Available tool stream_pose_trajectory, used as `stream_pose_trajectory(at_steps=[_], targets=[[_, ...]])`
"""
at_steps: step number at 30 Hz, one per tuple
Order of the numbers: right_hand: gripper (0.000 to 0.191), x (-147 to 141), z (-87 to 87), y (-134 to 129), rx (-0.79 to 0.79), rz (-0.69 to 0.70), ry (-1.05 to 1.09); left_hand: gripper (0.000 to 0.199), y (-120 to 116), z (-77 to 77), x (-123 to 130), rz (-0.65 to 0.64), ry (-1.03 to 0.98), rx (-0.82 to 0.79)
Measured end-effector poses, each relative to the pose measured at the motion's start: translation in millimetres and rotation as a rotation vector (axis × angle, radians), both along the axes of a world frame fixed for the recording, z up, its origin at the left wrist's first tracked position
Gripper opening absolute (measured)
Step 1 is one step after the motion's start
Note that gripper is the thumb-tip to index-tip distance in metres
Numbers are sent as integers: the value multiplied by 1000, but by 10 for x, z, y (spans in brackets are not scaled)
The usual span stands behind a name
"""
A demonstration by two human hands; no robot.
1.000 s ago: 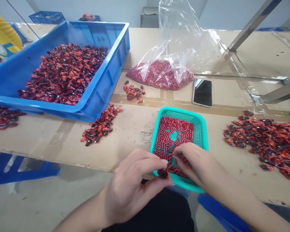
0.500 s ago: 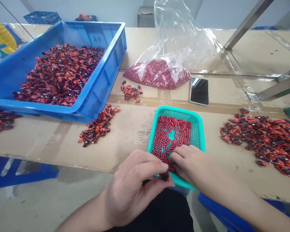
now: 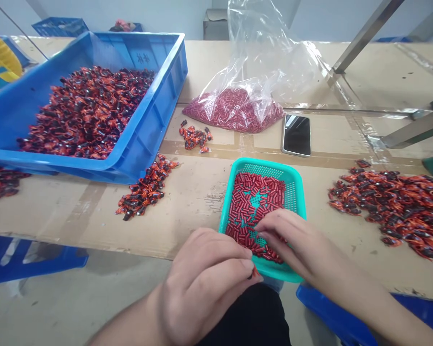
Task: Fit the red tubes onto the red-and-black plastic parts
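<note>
The left hand [image 3: 202, 283] curls nearly closed, fingertips pinching a small orange-and-black piece [image 3: 254, 273]; the right hand [image 3: 292, 240] stretches forward, fingers slightly parted, resting over red tubes [image 3: 254, 202] in a teal mesh basket [image 3: 267, 166].

And now the left hand [image 3: 202, 283] rolls over its piece [image 3: 254, 273], dark end gone from view, just orange peeking out, while the right hand [image 3: 285, 240] stretches out flatter above the red tubes [image 3: 256, 206]!

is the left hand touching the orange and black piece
Touching: the head view shows the orange and black piece pinched in the left hand, its end poking out.
</note>
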State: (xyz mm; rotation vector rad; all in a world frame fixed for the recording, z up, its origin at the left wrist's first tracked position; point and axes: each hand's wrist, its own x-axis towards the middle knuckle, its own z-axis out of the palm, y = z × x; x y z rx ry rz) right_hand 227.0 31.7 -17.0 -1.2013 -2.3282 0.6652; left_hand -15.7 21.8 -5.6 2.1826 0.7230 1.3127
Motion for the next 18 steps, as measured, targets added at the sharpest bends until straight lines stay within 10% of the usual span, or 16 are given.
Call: stream_pose_trajectory(at_steps=[7, 18], targets=[[12, -197, 383, -262, -24, 30, 525, 21, -2, -1, 35, -24, -3, 21], [15, -278, 198, -242, 60, 21, 539, 20, -21, 17, 82, 52, 39, 122]])
